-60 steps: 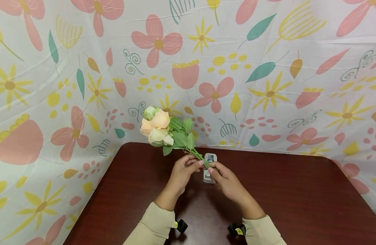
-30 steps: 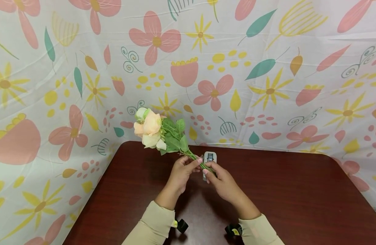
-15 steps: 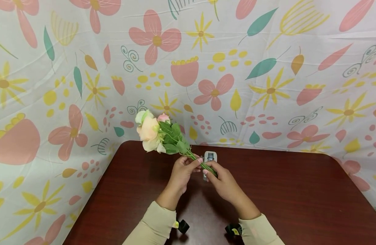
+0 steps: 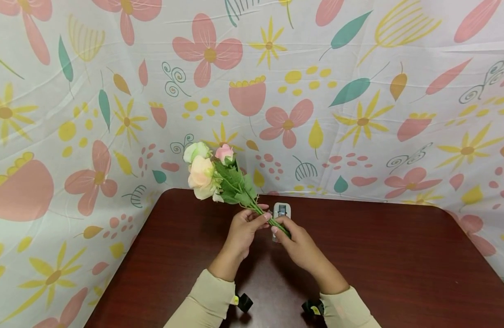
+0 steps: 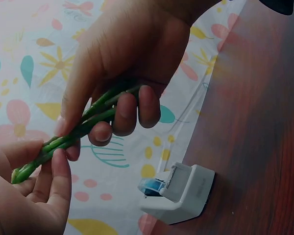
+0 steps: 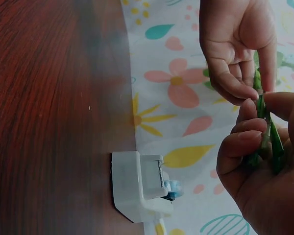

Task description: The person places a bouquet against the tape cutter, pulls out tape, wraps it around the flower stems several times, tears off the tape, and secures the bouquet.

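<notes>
A bunch of flowers (image 4: 203,175) with pale peach, greenish-white and pink rose-like heads and green leaves is held slantwise over the table, heads toward the far left. My left hand (image 4: 240,234) pinches the stems below the leaves. Lower down, my right hand (image 4: 300,242) pinches the stem ends. In the left wrist view the green stems (image 5: 83,128) run together through the left hand's fingers, their cut ends between the fingers of the right hand (image 5: 34,191). Behind the hands stands a white tape dispenser (image 4: 282,209), partly hidden by the right hand in the head view.
The dark reddish-brown table (image 4: 379,264) ends at a white cloth (image 4: 293,54) printed with flowers and leaves, hung at the back and left. The tape dispenser (image 6: 137,186) carries a blue-looking roll. Black cameras (image 4: 244,302) sit on both wrists.
Over the last second the flower heads have turned, bringing a pink one into sight. Earlier, the bunch and right hand shifted slightly left. Both hands keep hold of the stems.
</notes>
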Tool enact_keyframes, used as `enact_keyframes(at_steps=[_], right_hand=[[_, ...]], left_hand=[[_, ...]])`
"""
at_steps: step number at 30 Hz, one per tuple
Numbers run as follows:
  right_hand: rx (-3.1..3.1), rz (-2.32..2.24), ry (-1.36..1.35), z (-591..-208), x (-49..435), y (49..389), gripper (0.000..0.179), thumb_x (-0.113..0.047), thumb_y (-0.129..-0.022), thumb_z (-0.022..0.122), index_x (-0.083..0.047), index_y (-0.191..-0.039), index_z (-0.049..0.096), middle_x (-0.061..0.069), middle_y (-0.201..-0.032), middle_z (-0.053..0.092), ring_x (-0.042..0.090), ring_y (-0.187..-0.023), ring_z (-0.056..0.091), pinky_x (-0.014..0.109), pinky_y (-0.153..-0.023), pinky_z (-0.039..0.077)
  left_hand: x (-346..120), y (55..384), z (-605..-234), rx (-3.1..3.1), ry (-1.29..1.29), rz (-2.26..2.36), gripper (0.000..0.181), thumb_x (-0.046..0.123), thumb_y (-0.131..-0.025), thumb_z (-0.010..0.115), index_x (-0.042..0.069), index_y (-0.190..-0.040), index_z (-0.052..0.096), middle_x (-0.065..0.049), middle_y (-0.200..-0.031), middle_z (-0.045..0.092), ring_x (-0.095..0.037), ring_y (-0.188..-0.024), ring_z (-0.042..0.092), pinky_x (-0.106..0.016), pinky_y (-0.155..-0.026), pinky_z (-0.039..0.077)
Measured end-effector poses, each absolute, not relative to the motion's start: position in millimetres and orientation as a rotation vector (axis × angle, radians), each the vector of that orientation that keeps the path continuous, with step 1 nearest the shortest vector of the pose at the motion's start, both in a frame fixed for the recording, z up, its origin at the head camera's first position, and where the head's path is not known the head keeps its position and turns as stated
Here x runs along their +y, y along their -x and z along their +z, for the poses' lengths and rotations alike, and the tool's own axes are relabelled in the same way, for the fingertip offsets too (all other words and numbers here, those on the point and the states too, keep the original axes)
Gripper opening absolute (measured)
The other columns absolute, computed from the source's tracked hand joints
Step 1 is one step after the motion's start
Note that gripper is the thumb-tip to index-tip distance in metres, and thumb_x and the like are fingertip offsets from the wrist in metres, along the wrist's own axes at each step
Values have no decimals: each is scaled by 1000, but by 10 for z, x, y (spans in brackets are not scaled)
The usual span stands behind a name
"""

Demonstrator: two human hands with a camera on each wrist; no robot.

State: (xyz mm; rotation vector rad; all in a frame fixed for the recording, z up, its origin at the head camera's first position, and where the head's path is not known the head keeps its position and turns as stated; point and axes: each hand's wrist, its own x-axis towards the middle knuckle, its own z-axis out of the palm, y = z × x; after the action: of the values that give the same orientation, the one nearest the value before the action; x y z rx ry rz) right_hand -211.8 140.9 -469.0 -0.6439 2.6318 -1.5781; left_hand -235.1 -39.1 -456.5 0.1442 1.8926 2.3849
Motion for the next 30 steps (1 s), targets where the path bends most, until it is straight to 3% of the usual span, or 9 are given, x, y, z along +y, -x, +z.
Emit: enact_keyframes(at_steps=[6, 10, 14, 20, 24, 30], right_hand=[[2598, -1620, 633, -4676, 1405, 2127, 24, -33, -109, 44, -19, -103, 62, 3, -74, 53, 9, -58, 47, 28, -57, 44], [2579, -1620, 600, -4684, 1398, 2138, 34, -35, -110, 40, -15, -94, 62, 8, -72, 54, 9, -58, 47, 27, -58, 44], [2566, -1636, 587, -4697, 1397, 2150, 32, -33, -110, 40, -16, -101, 65, 13, -79, 62, 10, -59, 49, 27, -59, 46], [2544, -1676, 592, -4683, 1402, 2144, 27, -29, -111, 41, -17, -108, 65, 7, -83, 64, 21, -66, 54, 27, -63, 47], [2530, -1673, 605, -4686, 1408, 2151, 33, -32, -111, 38, -16, -111, 67, 6, -85, 64, 23, -72, 57, 30, -68, 50], [2474, -1693, 692, -4698, 1431, 2163, 39, -31, -112, 34, -14, -115, 69, 10, -85, 64, 22, -72, 59, 36, -71, 53]], left_hand=[[-384, 2350, -4557, 1888, -156, 2363, 37, 12, -93, 72, 3, -129, 66, -18, -111, 72, -10, -88, 69, -35, -89, 58], [-386, 2347, -4564, 1891, -185, 2354, 40, 14, -94, 72, 5, -132, 65, -24, -113, 70, -12, -82, 70, -37, -91, 57], [-398, 2350, -4571, 1895, -213, 2345, 44, 17, -93, 73, 8, -135, 64, -16, -104, 73, -15, -79, 70, -31, -90, 56], [-415, 2340, -4558, 1890, -236, 2348, 44, 11, -94, 70, 9, -138, 62, 2, -92, 69, -14, -78, 71, -28, -94, 52], [-431, 2320, -4530, 1910, -256, 2327, 46, 10, -94, 70, 12, -139, 62, 3, -89, 69, -20, -82, 72, -32, -100, 50], [-448, 2313, -4512, 1926, -308, 2303, 47, 8, -94, 69, 11, -140, 61, -2, -101, 71, -24, -89, 72, -38, -102, 51]])
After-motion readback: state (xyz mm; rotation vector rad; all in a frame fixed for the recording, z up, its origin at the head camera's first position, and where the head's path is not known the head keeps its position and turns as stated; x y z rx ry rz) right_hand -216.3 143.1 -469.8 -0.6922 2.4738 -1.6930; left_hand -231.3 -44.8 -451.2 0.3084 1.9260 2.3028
